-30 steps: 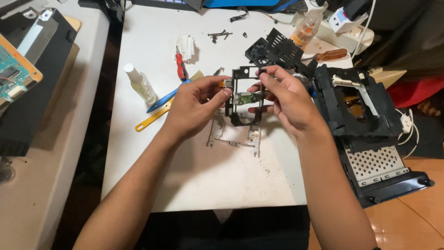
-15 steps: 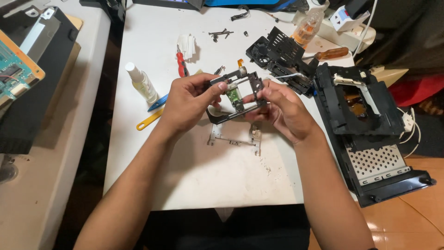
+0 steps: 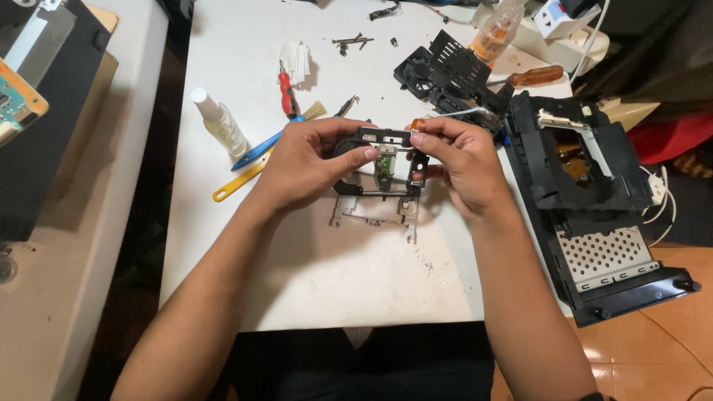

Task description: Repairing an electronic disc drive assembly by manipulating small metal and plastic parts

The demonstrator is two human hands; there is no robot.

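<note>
Black frame (image 3: 386, 160) from a taken-apart device sits pinched between both hands just above the white desk (image 3: 356, 282): the left hand (image 3: 308, 167) has a closed grip on its left edge, and the right hand (image 3: 460, 163) clamps the top right corner, so the small green board inside faces up for viewing. A bare metal bracket (image 3: 371, 215) lies on the desk directly beneath, while screwdrivers (image 3: 287, 93), a glue bottle (image 3: 219, 122) and the opened black housing (image 3: 579, 163) rest around it within easy reach.

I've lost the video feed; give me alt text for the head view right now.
Both hands, left hand and right hand, hold a small black frame with a green circuit board above a white table. A thin metal bracket lies just beneath it, and a dismantled black casing sits to the right.
</note>
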